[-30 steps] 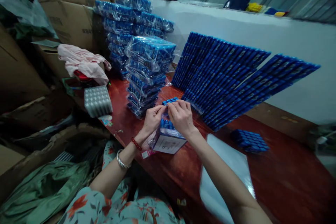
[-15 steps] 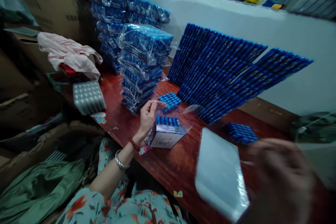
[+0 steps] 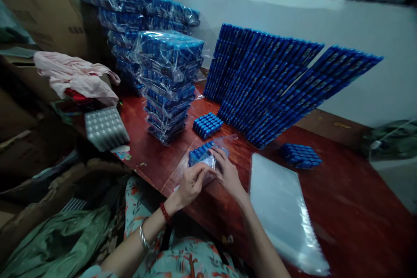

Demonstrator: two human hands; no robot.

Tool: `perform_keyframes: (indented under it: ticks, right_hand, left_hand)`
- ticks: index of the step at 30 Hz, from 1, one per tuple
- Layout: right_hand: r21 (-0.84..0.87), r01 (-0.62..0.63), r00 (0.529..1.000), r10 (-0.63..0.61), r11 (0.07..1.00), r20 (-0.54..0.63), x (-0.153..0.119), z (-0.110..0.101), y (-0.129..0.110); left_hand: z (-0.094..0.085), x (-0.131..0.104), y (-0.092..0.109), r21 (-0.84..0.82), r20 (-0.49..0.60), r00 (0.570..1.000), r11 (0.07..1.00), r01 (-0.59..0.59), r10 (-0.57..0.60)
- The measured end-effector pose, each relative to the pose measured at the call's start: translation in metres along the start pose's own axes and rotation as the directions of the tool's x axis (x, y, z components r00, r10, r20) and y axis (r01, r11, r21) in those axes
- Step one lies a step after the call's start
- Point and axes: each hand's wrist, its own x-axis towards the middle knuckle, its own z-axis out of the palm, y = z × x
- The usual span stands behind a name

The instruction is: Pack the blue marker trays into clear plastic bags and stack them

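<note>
On the red table, a pack of blue cylinders [image 3: 199, 153] lies partly inside a clear plastic bag [image 3: 182, 166]. My left hand [image 3: 192, 182] is at the near side of the pack, thumb and fingers pinched on the bag's film. My right hand [image 3: 226, 170] meets it from the right, its fingers bent over the pack's near edge and closed on the film. Just behind the pack sits a small block of blue cylinders [image 3: 207, 125]. A stack of flat clear bags [image 3: 283, 204] lies right of my right forearm.
Wrapped blue packs [image 3: 169, 61] stand in a tall stack behind, with more at the back left. Long rows of blue cylinders [image 3: 260, 82] lean by the wall. Another small block [image 3: 301, 155] lies right, a grey tray stack [image 3: 106, 128] left.
My right hand has come in from the far right to the pack beside my left hand. The pack has tipped over, and its printed white side no longer shows.
</note>
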Motion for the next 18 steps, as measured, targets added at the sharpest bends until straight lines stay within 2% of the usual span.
perform_keyframes:
  ticks: [2, 4, 5, 7, 9, 11, 12, 13, 16, 18]
  right_hand:
    - [0.269, 0.005, 0.999, 0.003, 0.963, -0.032, -0.001, -0.003, 0.008]
    - [0.503, -0.117, 0.989, 0.144, 0.856, -0.015, -0.005, -0.005, 0.013]
    - [0.608, -0.201, 0.969, 0.249, 0.768, 0.007, -0.008, -0.006, 0.015]
    - [0.782, -0.298, 0.902, 0.43, 0.548, 0.042, -0.01, -0.009, 0.013]
    - [0.886, -0.287, 0.859, 0.508, 0.363, 0.07, -0.007, -0.017, 0.008]
    - [0.914, -0.281, 0.845, 0.527, 0.291, 0.092, 0.001, -0.027, 0.0]
    - [0.902, -0.296, 0.839, 0.538, 0.315, 0.087, 0.005, -0.033, -0.004]
    - [0.877, -0.3, 0.831, 0.554, 0.377, 0.046, 0.008, -0.037, -0.007]
    - [0.729, -0.266, 0.788, 0.578, 0.631, -0.212, 0.002, -0.04, -0.009]
    - [0.661, -0.275, 0.737, 0.594, 0.698, -0.322, -0.014, -0.029, -0.002]
  left_hand:
    - [0.005, -0.014, -0.006, 0.09, 0.06, 0.982, 0.978, -0.186, 0.181]
    - [0.009, -0.022, -0.014, 0.165, 0.128, 0.936, 0.923, -0.346, 0.328]
    - [0.01, -0.024, -0.017, 0.189, 0.168, 0.909, 0.893, -0.409, 0.381]
    - [0.012, -0.025, -0.021, 0.212, 0.245, 0.861, 0.842, -0.496, 0.445]
    - [0.013, -0.024, -0.022, 0.222, 0.311, 0.824, 0.807, -0.548, 0.474]
    - [0.014, -0.024, -0.021, 0.234, 0.359, 0.8, 0.784, -0.576, 0.481]
    - [0.013, -0.024, -0.02, 0.239, 0.379, 0.791, 0.775, -0.585, 0.48]
    - [0.012, -0.025, -0.019, 0.245, 0.394, 0.785, 0.769, -0.591, 0.478]
    - [0.004, -0.032, -0.023, 0.261, 0.427, 0.788, 0.774, -0.577, 0.444]
    - [-0.006, -0.038, -0.031, 0.276, 0.426, 0.803, 0.786, -0.553, 0.416]
